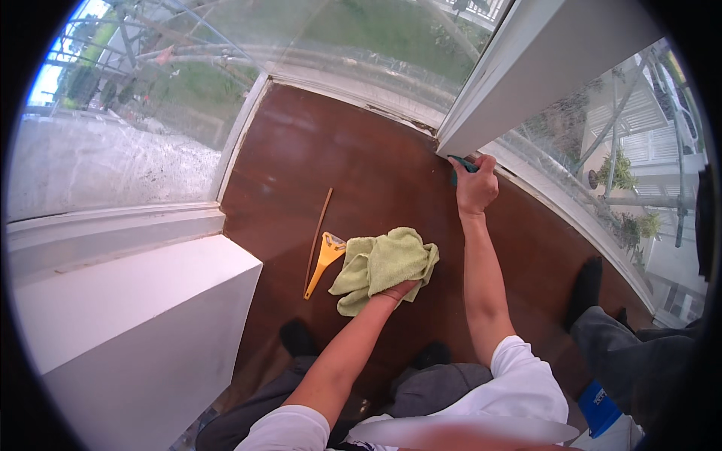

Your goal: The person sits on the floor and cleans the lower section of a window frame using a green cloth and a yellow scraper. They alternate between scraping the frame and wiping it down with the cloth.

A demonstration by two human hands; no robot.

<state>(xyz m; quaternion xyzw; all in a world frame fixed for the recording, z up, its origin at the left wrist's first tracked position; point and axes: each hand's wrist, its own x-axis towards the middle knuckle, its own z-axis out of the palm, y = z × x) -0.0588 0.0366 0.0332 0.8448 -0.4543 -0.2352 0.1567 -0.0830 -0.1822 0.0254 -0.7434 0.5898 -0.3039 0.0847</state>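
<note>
My left hand point(403, 289) is pushed into a crumpled light-green cloth point(391, 259), which covers its fingers and bunches around them. Ahead and to the right, my right hand point(478, 188) is closed in a pinch on a small dark-teal object point(460, 165), whose kind I cannot make out. That object meets the foot of the white window post point(470, 128). To the left of the cloth lies a yellow-handled scraper point(323, 263) on the brown floor point(293, 143). Beside the scraper rests a thin brown stick point(319, 237).
Glass panes with white frames surround the corner, and their lower rails look worn. A white boxy ledge point(150, 301) juts in at left. Another person's dark-trousered leg point(624, 346) and dark sock point(584, 289) are at right, near a blue object point(598, 406).
</note>
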